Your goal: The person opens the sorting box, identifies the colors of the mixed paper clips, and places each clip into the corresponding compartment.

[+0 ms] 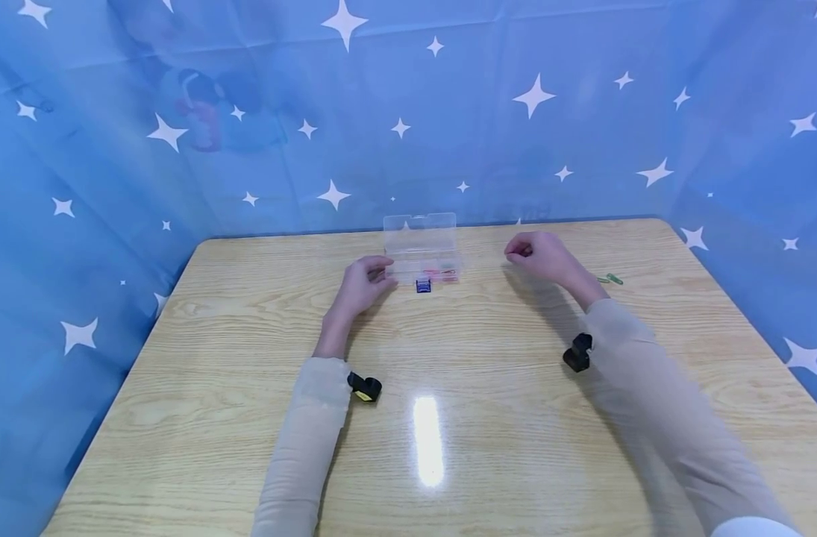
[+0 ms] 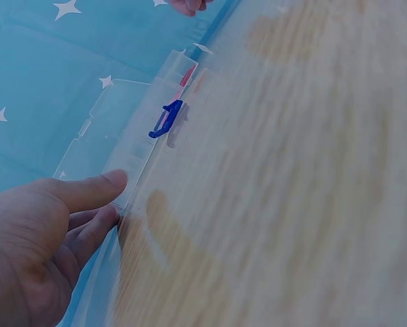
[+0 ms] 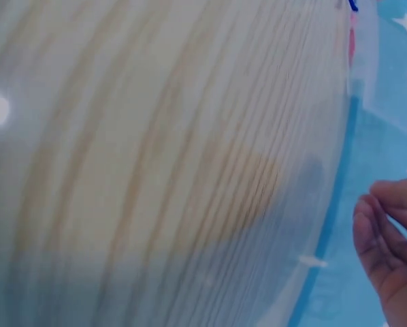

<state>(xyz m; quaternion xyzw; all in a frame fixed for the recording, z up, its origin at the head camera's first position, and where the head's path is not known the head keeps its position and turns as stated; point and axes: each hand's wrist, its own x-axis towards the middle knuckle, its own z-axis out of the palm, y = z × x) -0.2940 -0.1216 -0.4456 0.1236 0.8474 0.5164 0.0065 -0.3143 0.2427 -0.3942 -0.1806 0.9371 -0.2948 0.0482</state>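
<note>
In the head view a clear plastic box (image 1: 415,256) stands at the table's back edge with its lid (image 1: 420,233) raised. My left hand (image 1: 365,282) grips the box's left end, thumb toward the front; the left wrist view shows the thumb (image 2: 98,189) and fingertips at that end. A small dark blue piece (image 1: 423,286), its kind unclear, sits at the box's front. Pink clip-like pieces (image 1: 440,273) lie in the box's right part. My right hand (image 1: 539,253) hovers right of the box, fingertips drawn together; nothing shows between them in the right wrist view.
Green paper clips (image 1: 612,279) lie on the table beyond my right wrist. A blue curtain with white stars (image 1: 489,149) hangs behind the wooden table (image 1: 489,418). Black wrist cameras (image 1: 578,353) stick out from both sleeves.
</note>
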